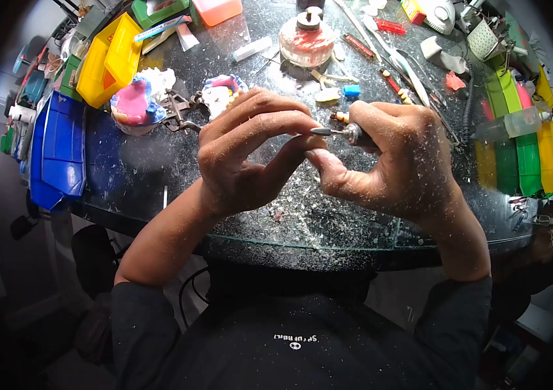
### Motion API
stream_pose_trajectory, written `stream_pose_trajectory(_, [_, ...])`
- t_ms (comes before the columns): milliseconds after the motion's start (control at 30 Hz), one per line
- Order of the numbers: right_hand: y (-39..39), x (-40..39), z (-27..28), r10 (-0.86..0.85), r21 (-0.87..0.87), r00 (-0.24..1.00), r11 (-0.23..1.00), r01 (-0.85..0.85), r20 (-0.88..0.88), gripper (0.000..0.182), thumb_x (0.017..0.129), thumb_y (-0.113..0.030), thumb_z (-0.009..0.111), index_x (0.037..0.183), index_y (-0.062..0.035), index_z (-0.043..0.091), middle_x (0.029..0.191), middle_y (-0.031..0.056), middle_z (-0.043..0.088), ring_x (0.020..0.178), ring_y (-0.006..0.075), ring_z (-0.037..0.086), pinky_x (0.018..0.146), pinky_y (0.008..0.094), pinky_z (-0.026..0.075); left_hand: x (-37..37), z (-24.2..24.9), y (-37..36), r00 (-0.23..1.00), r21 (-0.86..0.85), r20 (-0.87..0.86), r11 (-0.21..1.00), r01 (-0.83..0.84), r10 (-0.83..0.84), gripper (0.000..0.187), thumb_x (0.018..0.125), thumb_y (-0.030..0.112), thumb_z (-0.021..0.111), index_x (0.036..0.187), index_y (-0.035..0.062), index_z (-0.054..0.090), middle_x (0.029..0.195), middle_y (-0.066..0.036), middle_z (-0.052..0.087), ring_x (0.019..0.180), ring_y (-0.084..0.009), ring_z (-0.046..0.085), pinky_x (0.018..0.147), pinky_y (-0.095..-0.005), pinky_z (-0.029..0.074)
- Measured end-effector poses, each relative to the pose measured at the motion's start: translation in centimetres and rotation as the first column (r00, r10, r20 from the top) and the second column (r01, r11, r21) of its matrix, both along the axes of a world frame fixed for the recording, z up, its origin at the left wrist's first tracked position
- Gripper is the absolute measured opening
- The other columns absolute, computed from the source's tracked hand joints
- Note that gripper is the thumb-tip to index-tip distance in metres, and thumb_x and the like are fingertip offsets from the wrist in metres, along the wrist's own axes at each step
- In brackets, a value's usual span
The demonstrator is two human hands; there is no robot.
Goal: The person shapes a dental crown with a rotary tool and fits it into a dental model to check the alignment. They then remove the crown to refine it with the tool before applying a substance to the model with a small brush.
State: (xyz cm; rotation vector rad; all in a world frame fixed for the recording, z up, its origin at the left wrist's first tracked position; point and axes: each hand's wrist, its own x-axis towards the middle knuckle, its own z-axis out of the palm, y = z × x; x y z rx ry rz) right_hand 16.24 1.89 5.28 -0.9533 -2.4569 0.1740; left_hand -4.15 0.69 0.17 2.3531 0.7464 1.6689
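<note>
My right hand (403,159) is closed around a rotary handpiece (354,134), with its grey pointed bur (322,131) toward the left. My left hand (240,153) is pinched, its fingertips right at the bur. Whatever sits between those fingertips is too small or too hidden to make out. The right thumb tip meets the left fingertips below the bur. Pale dust and shavings (315,221) cover the dark bench top under both hands and cling to the right one. Behind the left hand are a pink and blue dental model (134,107) and a metal articulator (175,112).
Beyond the hands stand a glass jar with a metal cap (305,42), a blue cylinder (351,90) and several long tools (413,75). Blue (58,153) and yellow (110,62) bins line the left; green (528,162) and yellow ones the right. The bench edge (276,250) curves before my torso.
</note>
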Motion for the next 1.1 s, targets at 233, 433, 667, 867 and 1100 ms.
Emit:
stream_pose_trajectory(233, [-0.20, 0.11, 0.30, -0.012, -0.018, 1.000, 1.000, 0.012, 0.002, 0.046, 0.070, -0.041, 0.076, 0.065, -0.0015, 0.053, 0.051, 0.0089, 0.047, 0.043, 0.0219, 0.051, 0.044, 0.0332, 0.042, -0.02, 0.08, 0.05, 1.000, 0.010, -0.008, 1.000, 0.015, -0.015, 0.021, 0.075, 0.003, 0.076, 0.095, 0.0006, 0.067, 0.087, -0.012, 0.068, 0.075, -0.0197, 0.065, 0.065, -0.0293, 0.050])
stream_pose_trajectory(433, [-0.03, 0.09, 0.13, 0.001, 0.011, 1.000, 1.000, -0.001, 0.011, 0.047, 0.069, -0.042, 0.076, 0.066, -0.0014, 0.053, 0.050, 0.0088, 0.045, 0.042, 0.0223, 0.050, 0.044, 0.0340, 0.041, -0.12, -0.09, 0.13, 1.000, 0.021, -0.009, 1.000, 0.009, -0.009, 0.022, 0.076, 0.004, 0.076, 0.095, 0.0010, 0.067, 0.087, -0.012, 0.068, 0.075, -0.0197, 0.065, 0.065, -0.0293, 0.050])
stream_pose_trajectory(667, [-0.15, 0.12, 0.11, -0.002, 0.003, 1.000, 1.000, 0.002, 0.012, 0.046, 0.069, -0.042, 0.076, 0.067, -0.0009, 0.055, 0.051, 0.0093, 0.047, 0.043, 0.0228, 0.052, 0.044, 0.0343, 0.042, -0.05, 0.00, 0.08, 1.000, 0.021, -0.016, 1.000, 0.013, -0.013, 0.022, 0.076, 0.005, 0.076, 0.095, 0.0019, 0.067, 0.087, -0.012, 0.068, 0.076, -0.0200, 0.065, 0.065, -0.0295, 0.050])
stream_pose_trajectory(867, [-0.12, 0.17, 0.39, -0.016, 0.022, 1.000, 1.000, 0.016, 0.023, 0.047, 0.070, -0.043, 0.076, 0.068, -0.0008, 0.055, 0.053, 0.0096, 0.049, 0.045, 0.0231, 0.054, 0.045, 0.0339, 0.043, -0.09, 0.01, 0.11, 1.000, 0.020, -0.015, 1.000, 0.013, -0.013, 0.023, 0.075, 0.005, 0.077, 0.096, 0.0020, 0.067, 0.087, -0.012, 0.068, 0.075, -0.0200, 0.065, 0.065, -0.0294, 0.050])
stream_pose_trajectory(1100, [-0.10, 0.11, 0.13, 0.001, 0.026, 1.000, 1.000, -0.001, 0.019, 0.048, 0.070, -0.044, 0.076, 0.067, -0.0016, 0.055, 0.053, 0.0094, 0.050, 0.045, 0.0227, 0.055, 0.045, 0.0334, 0.043, -0.13, 0.06, 0.07, 0.999, 0.024, -0.032, 1.000, 0.010, -0.009, 0.023, 0.075, 0.004, 0.077, 0.096, 0.0020, 0.067, 0.088, -0.012, 0.068, 0.076, -0.0201, 0.065, 0.065, -0.0292, 0.050])
